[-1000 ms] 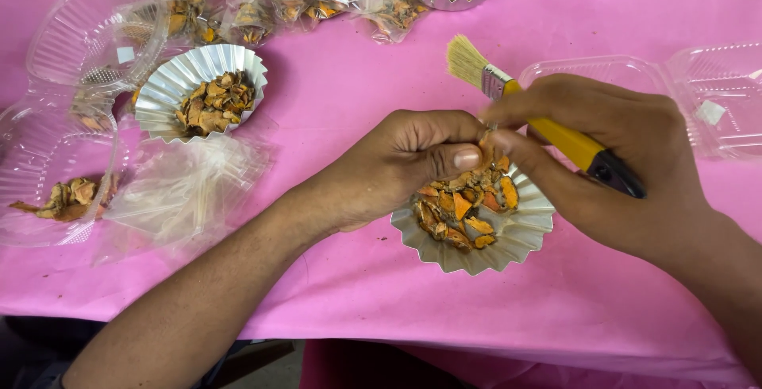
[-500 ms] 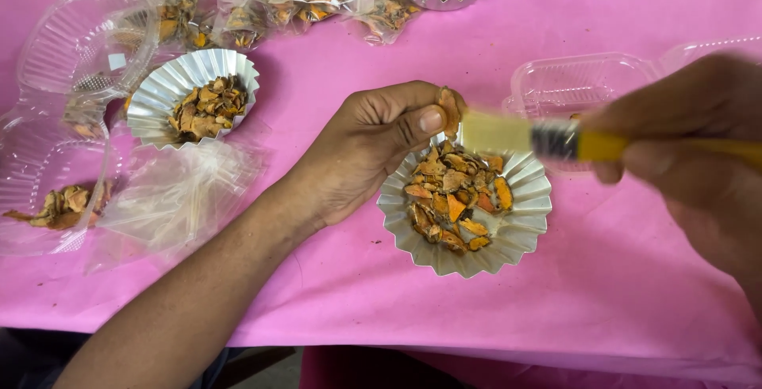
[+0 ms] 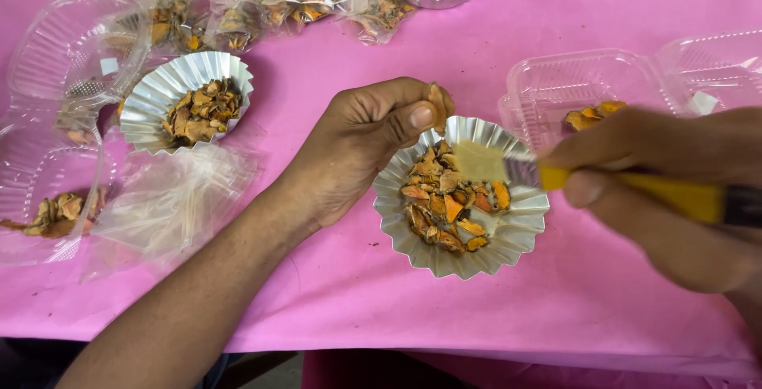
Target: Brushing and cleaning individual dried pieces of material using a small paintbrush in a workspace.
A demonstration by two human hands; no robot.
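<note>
The left hand pinches a dried orange-brown piece at frame centre, above the foil cup of similar chips. The right hand, blurred and cut off at the right edge, grips a yellow-handled brush, its bristles smeared over the cup.

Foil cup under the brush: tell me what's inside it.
The foil cup holds dried orange and brown chips, loosely piled. The brush, held by the right hand, hovers blurred over the upper part, covering some pieces. The cup's bottom beneath the pile is hidden.
</note>
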